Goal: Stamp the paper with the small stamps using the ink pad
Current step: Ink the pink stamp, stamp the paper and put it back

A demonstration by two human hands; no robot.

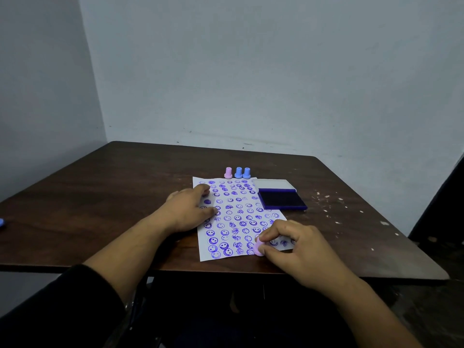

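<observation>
A white paper (pixel 241 214) covered with several rows of blue-violet smiley prints lies on the dark wooden table (pixel 125 187). My left hand (pixel 189 212) rests flat on the paper's left edge, fingers spread. My right hand (pixel 298 247) pinches a small pink stamp (pixel 258 248) at the paper's near right corner, its face down on or just above the sheet. An open ink pad (pixel 282 200) with a dark blue surface sits at the paper's right, lid folded back. Three more stamps stand behind the paper: one pink (pixel 228 173) and two blue (pixel 238 172) (pixel 247 173).
White flecks (pixel 334 209) are scattered on the table's right side. A small blue object (pixel 1 222) shows at the far left edge of view. The table stands in a corner of grey walls; its near edge lies just below the paper.
</observation>
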